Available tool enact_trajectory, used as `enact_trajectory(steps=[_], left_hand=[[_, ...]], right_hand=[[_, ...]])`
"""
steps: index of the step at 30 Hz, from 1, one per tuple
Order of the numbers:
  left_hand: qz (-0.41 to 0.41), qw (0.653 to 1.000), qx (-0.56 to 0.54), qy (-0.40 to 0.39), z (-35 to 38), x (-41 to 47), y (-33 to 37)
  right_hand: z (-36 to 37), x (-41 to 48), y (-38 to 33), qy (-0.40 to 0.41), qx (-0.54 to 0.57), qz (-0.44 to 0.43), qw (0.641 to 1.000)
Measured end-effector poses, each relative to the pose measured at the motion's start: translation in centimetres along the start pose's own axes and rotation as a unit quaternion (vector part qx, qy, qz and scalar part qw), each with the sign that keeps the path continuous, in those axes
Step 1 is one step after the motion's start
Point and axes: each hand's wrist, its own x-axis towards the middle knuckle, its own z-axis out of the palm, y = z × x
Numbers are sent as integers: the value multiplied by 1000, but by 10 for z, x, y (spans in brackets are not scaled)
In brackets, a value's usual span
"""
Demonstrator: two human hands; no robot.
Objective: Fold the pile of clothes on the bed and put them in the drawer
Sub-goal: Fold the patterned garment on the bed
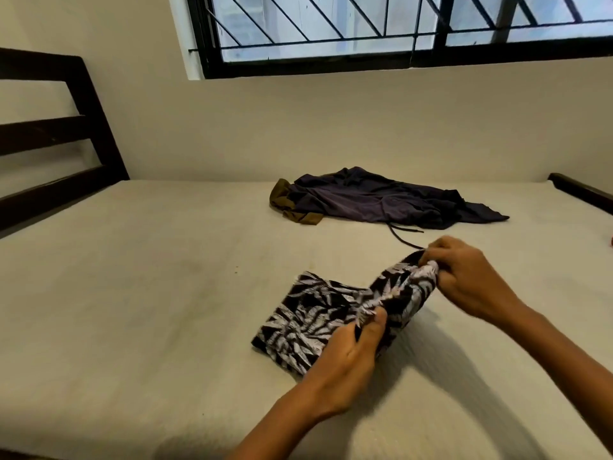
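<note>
Two bare forearms (564,346) reach forward. The left hand (348,356) pinches the leaf-print garment (308,313) between thumb and fingers; the right hand (464,277), farther out, grips its bunched end.

Bed, cream flat-sheeted mattress (132,310): carries all cloth items.
Dark slatted wooden headboard (49,134): left end of the bed.
Dark wooden footboard rail (580,190): right end.
Black-barred glass window (365,28): in the wall behind the bed.
Dark purple crumpled garment (381,200): on the bed, far side, right of centre.
Olive-brown crumpled garment (282,200): partly under its left end.
Black-and-white leaf-print fabric garment (311,313): near centre, before the purple garment, well apart.
Left hand (345,356): pinches its near edge.
Right hand (471,273): grips its right end.
</note>
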Motion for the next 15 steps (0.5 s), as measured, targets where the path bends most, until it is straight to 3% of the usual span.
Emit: enact_trajectory(steps=[5, 9, 12, 15], left_hand=[[-86, 975, -191, 68, -27, 2, 3], [-161, 914, -277, 249, -58, 12, -36], [-243, 876, -188, 372, -67, 14, -64], [-244, 873, 20, 422, -67, 10, -67]], right_hand=[[-14, 19, -47, 26, -47, -16, 998], [40, 27, -64, -21, 54, -26, 998], [94, 12, -63, -137, 11, -39, 990], [131, -11, -56, -202, -53, -65, 976]])
